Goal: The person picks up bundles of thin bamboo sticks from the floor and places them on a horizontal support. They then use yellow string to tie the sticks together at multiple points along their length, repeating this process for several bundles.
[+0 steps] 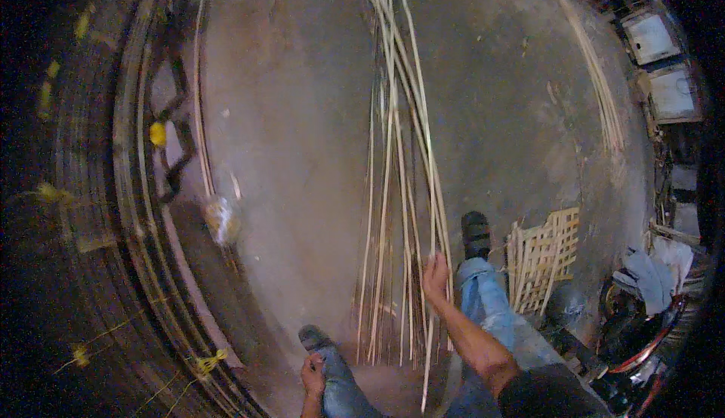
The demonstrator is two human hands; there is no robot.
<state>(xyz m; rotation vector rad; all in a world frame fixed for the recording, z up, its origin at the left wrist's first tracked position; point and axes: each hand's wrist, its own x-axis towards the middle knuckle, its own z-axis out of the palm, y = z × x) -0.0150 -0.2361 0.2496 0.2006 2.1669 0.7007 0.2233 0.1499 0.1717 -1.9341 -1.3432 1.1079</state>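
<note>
No container shows clearly; long bamboo strips [393,191] lie loose in a sheaf on the concrete floor [302,154], running away between the person's legs. The right hand [435,276] reaches forward, arm stretched out, its fingers clenched around several strips near their close ends. The left hand [312,376] rests on the left knee, loosely curled, holding nothing. A partly woven bamboo panel [544,256] lies just right of the right foot, and another strip bundle [596,86] lies well apart.
</note>
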